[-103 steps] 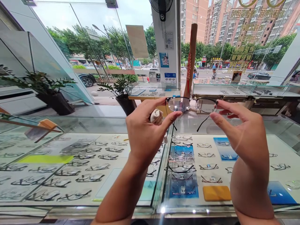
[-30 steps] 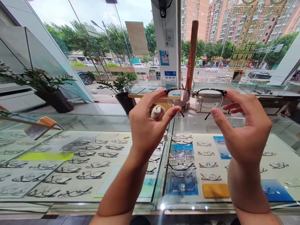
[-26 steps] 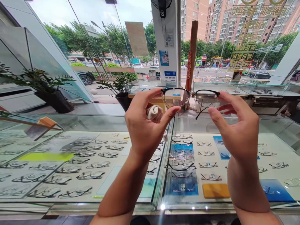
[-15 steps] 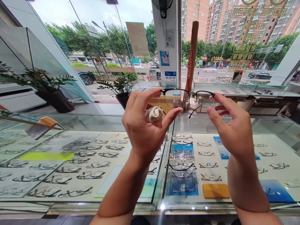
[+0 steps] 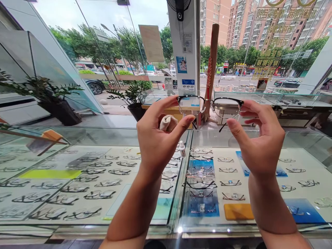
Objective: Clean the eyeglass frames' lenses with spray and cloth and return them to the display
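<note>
A pair of dark-browed, round-lensed glasses (image 5: 210, 101) is held up level above the display case, its lenses seen against the shop beyond. My left hand (image 5: 158, 138) grips the frame's left corner with the index finger, thumb below it, and a crumpled cream cloth (image 5: 168, 123) is tucked in the same palm. On the other side, my right hand (image 5: 259, 135) pinches the right corner of the frame. One temple tip hangs below the right lens. A small white bottle (image 5: 182, 149) stands on the glass just right of my left hand.
Rows of glasses (image 5: 100, 194) lie inside the glass display case (image 5: 178, 207). An orange-yellow case (image 5: 238, 211) is near the front. A wooden stand (image 5: 52, 135) is at left, potted plants (image 5: 58, 103) behind, and a wooden post (image 5: 213, 62) beyond the glasses.
The glasses have turned to face more squarely, and the right lens shows wider. My right hand has shifted slightly right. The white bottle now shows more fully.
</note>
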